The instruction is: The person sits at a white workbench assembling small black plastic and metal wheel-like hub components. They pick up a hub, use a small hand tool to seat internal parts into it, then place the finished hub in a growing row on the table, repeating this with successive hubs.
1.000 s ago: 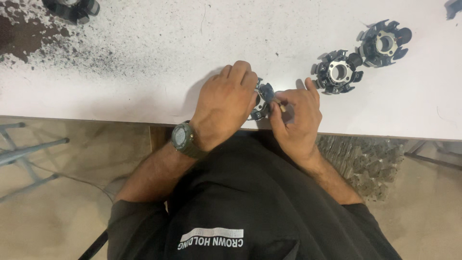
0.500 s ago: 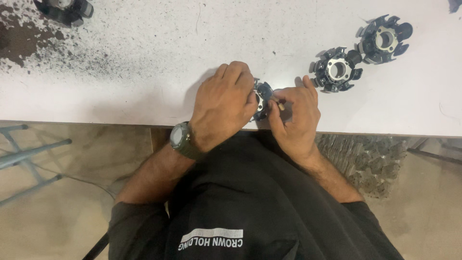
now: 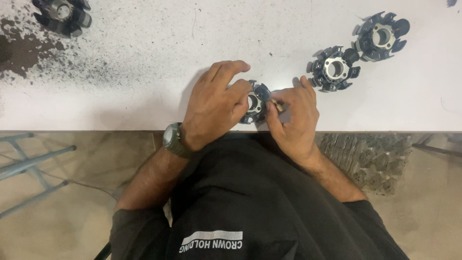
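White tabletop (image 3: pixel 144 58) runs across the upper half of what we see, its left end speckled with dark powder (image 3: pixel 29 53), and below its edge lie a tan floor and our own black shirt (image 3: pixel 250 202). Close to the near edge our left hand (image 3: pixel 216 103) is cupped over a dark finned metal ring (image 3: pixel 257 101), fingers curled around its far side so that most of it is hidden. Our right hand (image 3: pixel 291 118) is closed in a pinch on a small pale piece (image 3: pixel 278 105), thumb and forefinger pressing it against the ring's right side.

Compared with half a second and a full second ago, almost nothing has shifted: both hands sit at the same spot by the edge, and the ring has not travelled. The only change we can make out is a slight regrip of the right fingertips at the ring's rim. We judge that the fine work on this one ring is ongoing and that the piece is not yet let go.

Two more rings (image 3: pixel 334 69) (image 3: pixel 382 36) of the same kind lie well apart to the right, untouched, and a fourth (image 3: pixel 61 14) sits at the far left corner. A dark wristwatch (image 3: pixel 173 139) is on our left wrist.
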Demonstrator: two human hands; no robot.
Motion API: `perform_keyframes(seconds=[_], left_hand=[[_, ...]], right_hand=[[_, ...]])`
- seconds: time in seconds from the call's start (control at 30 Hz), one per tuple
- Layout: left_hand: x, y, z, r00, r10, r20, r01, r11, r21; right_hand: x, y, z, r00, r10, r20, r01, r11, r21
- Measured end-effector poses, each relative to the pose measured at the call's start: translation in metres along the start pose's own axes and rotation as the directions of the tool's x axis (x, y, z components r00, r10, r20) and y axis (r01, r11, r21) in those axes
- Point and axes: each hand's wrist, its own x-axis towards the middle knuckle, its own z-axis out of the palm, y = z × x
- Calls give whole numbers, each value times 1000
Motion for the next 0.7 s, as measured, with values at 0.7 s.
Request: perform_keyframes(seconds=[0.7], left_hand=[[-14, 9, 13, 994, -93, 50, 97, 993, -71]], right_hand=[[-11, 9, 7, 983, -166, -74, 169, 985, 28]])
